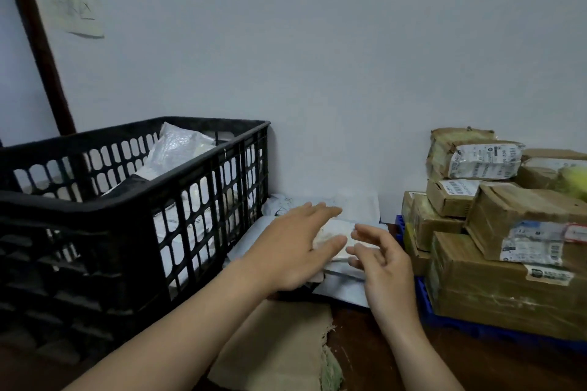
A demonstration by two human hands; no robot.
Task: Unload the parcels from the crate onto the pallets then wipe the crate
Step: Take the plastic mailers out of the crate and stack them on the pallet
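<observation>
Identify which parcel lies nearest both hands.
The small white packet atop the flat mailers, between the left hand and right hand; the brown boxes stack apart, others sit in the crate.

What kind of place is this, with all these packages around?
Most likely a small parcel depot or courier storeroom. Taped cardboard boxes bearing shipping labels are stacked on a blue pallet, a black plastic crate holds bagged parcels, and white mailers lie against the wall.

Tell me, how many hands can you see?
2. The left hand reaches over the white parcels beside the black crate; the right hand is just right of it, near the brown boxes. Neither is hidden.
</observation>
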